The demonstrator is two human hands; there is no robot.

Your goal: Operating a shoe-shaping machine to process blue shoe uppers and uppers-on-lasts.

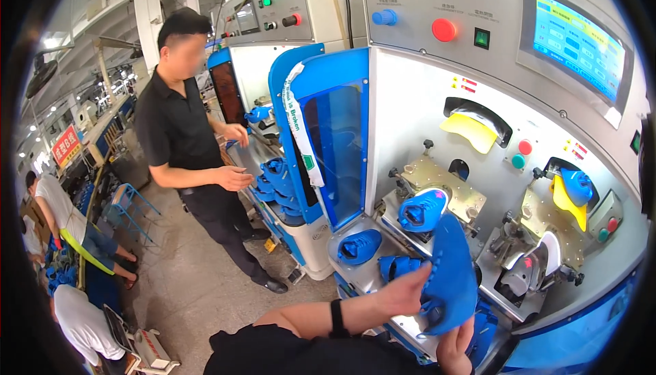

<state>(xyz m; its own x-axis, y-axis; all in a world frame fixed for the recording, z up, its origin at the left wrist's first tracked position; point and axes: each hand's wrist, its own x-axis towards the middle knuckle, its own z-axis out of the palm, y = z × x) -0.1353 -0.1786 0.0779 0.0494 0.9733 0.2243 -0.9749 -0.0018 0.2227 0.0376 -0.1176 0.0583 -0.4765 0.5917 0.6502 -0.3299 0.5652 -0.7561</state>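
Grey/white machine (502, 194) fills R side, Chinese + Eng. captions by the panel knobs, too small to read reliably. Co-worker in black stands L at a 2nd machine (270, 16), hands bare, apart from wearer's. Blue door (348, 136) w/ dark window, white strip (298, 122) stuck on, green lettering, partly legible. Touchscreen (577, 47) lit blue/yellow, rows of small text fields. Red sign (66, 145) far L, white characters. Held blue shoe upper (452, 266): matte, one colour, tall and roughly upright, row of small notches along L edge; it's in front of the machine, above the metal ledge (362, 276). L hand (404, 293) pinches its L edge; R hand (453, 351) has lower end btwn thumb & fingers, partly hidden. Blue shoe (359, 246) on ledge; another (421, 211) on the fixture. Yellow pad (471, 132) above. Tiny red/yellow warning labels (467, 85), unreadable.
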